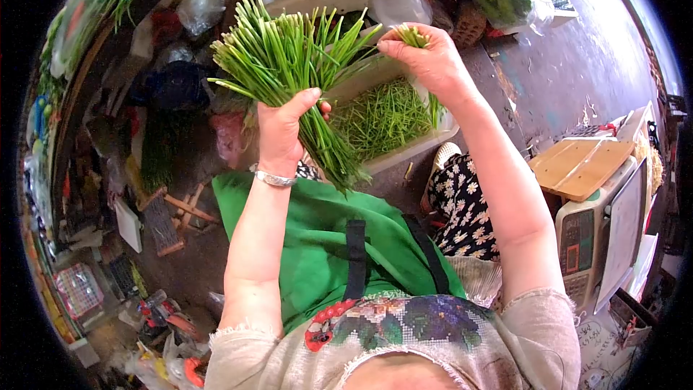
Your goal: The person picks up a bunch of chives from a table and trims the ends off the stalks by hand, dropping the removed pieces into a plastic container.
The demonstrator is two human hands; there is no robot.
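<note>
Green chive-like stalks fill the head view: a thick bunch (281, 50) is grasped in the left hand (292, 119), fingers wrapped round the stems and thumb laid across, near the left edge of a pale tub (413, 150). The right hand (433, 61) pinches a smaller bundle (411, 35) between thumb and fingers, near the tub's far right corner. Loose green pieces (382, 119) lie inside the tub, between its edges. The step in hand looks like separating stalks from the bunch; the next move seems to call for a steady left hold and a light, aligned right pinch.
</note>
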